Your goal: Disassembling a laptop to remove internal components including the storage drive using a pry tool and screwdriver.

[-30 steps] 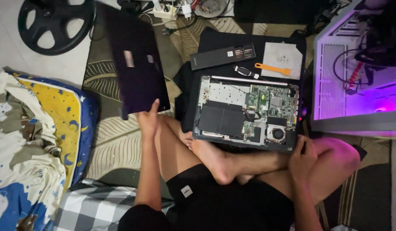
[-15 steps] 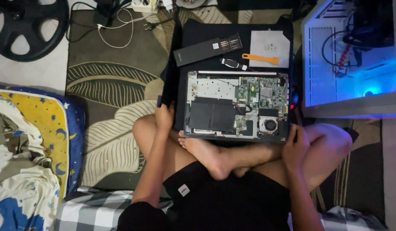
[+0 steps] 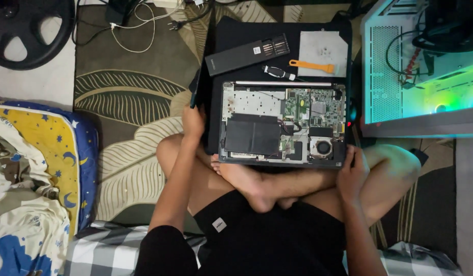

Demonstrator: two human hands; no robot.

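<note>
Both hands, left hand (image 3: 193,121) and right hand (image 3: 352,171), are gripping the opened laptop (image 3: 282,124) (cover already off, internals untouched) by its edges.

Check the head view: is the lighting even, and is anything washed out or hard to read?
Head view: uneven light; the lit computer case at right glows green and washes out; the opened laptop reads sharp; the steering wheel at top left sits dim.

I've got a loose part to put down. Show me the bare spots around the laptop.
Free: leaf-patterned rug between left hand and blue-yellow bedding. Crowded: black mat behind opened laptop, carrying bit case and orange pry tool; lit computer case beside right hand.
</note>
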